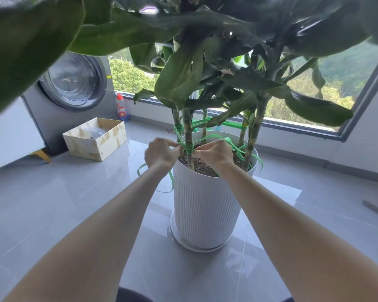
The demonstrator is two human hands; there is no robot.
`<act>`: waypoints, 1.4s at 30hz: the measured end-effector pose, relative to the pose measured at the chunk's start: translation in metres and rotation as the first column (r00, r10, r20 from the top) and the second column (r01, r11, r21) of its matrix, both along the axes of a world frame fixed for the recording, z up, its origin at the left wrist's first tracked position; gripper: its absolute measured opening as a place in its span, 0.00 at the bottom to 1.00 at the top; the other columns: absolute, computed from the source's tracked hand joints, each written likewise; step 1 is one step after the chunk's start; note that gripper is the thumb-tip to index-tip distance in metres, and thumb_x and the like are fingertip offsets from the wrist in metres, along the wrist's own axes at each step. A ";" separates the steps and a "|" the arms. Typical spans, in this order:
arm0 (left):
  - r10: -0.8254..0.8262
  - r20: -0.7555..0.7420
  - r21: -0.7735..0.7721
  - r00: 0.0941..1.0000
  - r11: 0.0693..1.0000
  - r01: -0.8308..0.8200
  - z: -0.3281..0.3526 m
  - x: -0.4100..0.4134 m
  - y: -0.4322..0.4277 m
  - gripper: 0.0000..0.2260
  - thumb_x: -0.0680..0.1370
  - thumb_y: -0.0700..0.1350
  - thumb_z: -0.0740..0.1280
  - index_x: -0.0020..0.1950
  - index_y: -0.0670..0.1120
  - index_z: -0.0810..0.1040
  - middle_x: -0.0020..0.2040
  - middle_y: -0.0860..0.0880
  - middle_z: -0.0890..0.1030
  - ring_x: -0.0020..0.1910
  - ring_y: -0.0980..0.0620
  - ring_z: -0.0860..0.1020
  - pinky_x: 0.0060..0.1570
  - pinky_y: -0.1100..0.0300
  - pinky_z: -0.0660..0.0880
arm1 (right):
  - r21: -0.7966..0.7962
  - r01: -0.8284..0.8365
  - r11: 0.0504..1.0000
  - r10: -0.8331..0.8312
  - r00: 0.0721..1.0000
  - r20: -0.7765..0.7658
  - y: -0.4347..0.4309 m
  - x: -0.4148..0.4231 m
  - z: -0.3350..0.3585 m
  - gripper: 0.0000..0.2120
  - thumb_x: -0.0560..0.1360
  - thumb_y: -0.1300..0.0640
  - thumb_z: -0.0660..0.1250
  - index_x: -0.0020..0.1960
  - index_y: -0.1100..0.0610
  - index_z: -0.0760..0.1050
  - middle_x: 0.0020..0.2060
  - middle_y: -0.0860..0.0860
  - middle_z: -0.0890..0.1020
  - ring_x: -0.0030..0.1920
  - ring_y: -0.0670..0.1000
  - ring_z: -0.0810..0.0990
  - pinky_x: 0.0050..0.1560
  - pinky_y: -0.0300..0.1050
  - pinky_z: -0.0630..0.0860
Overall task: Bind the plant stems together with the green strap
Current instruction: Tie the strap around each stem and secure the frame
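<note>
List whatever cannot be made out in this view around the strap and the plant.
Head view only.
- green strap knot on the front stem: covered by fingertips of the left hand and right hand; tied or not, unclear.
- its top: hidden by leaves.
- cardboard box contents: too small, dim.
- bottle label: too small to read.

Our left hand [162, 152] and right hand [214, 154] pinch the green strap [189, 147] wrapped around a stem [187, 129] above the white pot [203, 210].
</note>
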State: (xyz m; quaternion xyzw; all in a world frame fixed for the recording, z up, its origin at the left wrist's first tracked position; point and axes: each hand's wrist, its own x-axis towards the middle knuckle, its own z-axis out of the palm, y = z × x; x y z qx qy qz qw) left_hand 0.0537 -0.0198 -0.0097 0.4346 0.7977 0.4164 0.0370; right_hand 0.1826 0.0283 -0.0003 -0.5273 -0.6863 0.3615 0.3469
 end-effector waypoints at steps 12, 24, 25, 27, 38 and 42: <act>-0.013 0.393 0.068 0.919 0.998 -0.015 -0.004 0.011 0.008 0.08 0.67 0.51 0.77 0.42 0.51 0.83 0.40 0.50 0.85 0.40 0.49 0.83 0.47 0.52 0.80 | -0.120 0.011 0.993 -0.031 0.986 -0.166 -0.001 0.000 -0.010 0.11 0.62 0.50 0.80 0.42 0.52 0.85 0.36 0.50 0.85 0.36 0.47 0.80 0.50 0.48 0.81; -0.248 0.550 0.085 0.798 0.967 0.242 0.001 0.000 0.003 0.14 0.73 0.44 0.73 0.57 0.43 0.81 0.43 0.47 0.80 0.44 0.51 0.72 0.48 0.58 0.73 | -0.129 -0.029 0.991 0.005 0.982 -0.188 0.003 0.004 -0.011 0.09 0.63 0.52 0.80 0.41 0.52 0.85 0.35 0.48 0.85 0.37 0.46 0.80 0.50 0.47 0.81; -0.259 0.543 0.075 0.798 0.962 0.261 0.002 -0.002 0.001 0.13 0.73 0.43 0.72 0.57 0.43 0.81 0.43 0.48 0.80 0.45 0.52 0.72 0.46 0.61 0.73 | -0.131 -0.028 0.991 0.003 0.982 -0.187 0.003 0.004 -0.011 0.09 0.63 0.52 0.80 0.42 0.52 0.85 0.35 0.49 0.85 0.37 0.46 0.80 0.50 0.47 0.81; -0.281 0.534 0.061 0.797 0.953 0.295 0.003 -0.005 -0.003 0.12 0.74 0.41 0.71 0.57 0.44 0.81 0.41 0.52 0.80 0.43 0.54 0.74 0.42 0.66 0.71 | -0.133 -0.025 0.991 0.000 0.982 -0.186 0.004 0.004 -0.012 0.10 0.63 0.52 0.80 0.43 0.52 0.85 0.36 0.49 0.85 0.37 0.46 0.79 0.50 0.47 0.81; -0.359 0.398 0.181 0.845 0.933 0.311 -0.009 -0.001 -0.004 0.12 0.70 0.42 0.75 0.53 0.44 0.83 0.48 0.46 0.84 0.42 0.58 0.79 0.50 0.65 0.74 | -0.109 -0.058 0.992 0.036 0.981 -0.191 0.010 0.010 -0.014 0.11 0.62 0.51 0.81 0.42 0.54 0.85 0.34 0.47 0.84 0.35 0.45 0.80 0.47 0.42 0.80; -0.371 0.346 0.183 0.862 0.928 0.325 -0.012 -0.001 -0.002 0.12 0.72 0.42 0.74 0.54 0.44 0.83 0.48 0.48 0.83 0.44 0.56 0.79 0.47 0.68 0.72 | -0.043 -0.034 0.999 0.030 0.995 -0.095 0.019 0.015 -0.016 0.07 0.65 0.54 0.78 0.43 0.52 0.85 0.39 0.49 0.85 0.41 0.47 0.82 0.52 0.44 0.80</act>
